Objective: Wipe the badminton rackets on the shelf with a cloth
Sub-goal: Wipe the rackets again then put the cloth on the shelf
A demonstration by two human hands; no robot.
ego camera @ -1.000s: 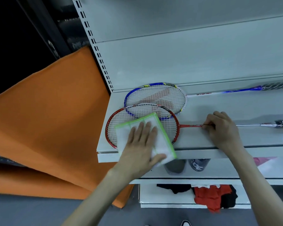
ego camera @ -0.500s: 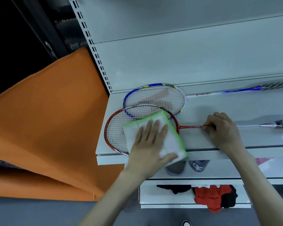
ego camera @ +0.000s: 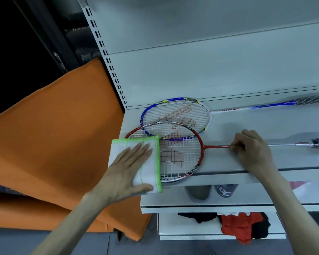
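A red-framed badminton racket (ego camera: 182, 155) lies on the white shelf (ego camera: 247, 126), its head overlapping the lower rim of a blue-framed racket (ego camera: 175, 115) behind it. A white cloth with green edging (ego camera: 151, 173) covers the left part of the red racket's head and hangs past the shelf's left end. My left hand (ego camera: 125, 173) presses flat on the cloth, fingers straight, thumb along its lower edge. My right hand (ego camera: 252, 151) pinches the red racket's thin shaft just right of the head.
Orange fabric (ego camera: 53, 144) slopes down to the left of the shelf. A perforated white upright (ego camera: 107, 57) rises at the shelf's back left. Lower shelves hold shoes (ego camera: 225, 190) and red and black cloth (ego camera: 243, 225).
My left hand has slid the cloth leftward across the red racket's head, uncovering the strings on the right. My right hand keeps its pinch on the shaft.
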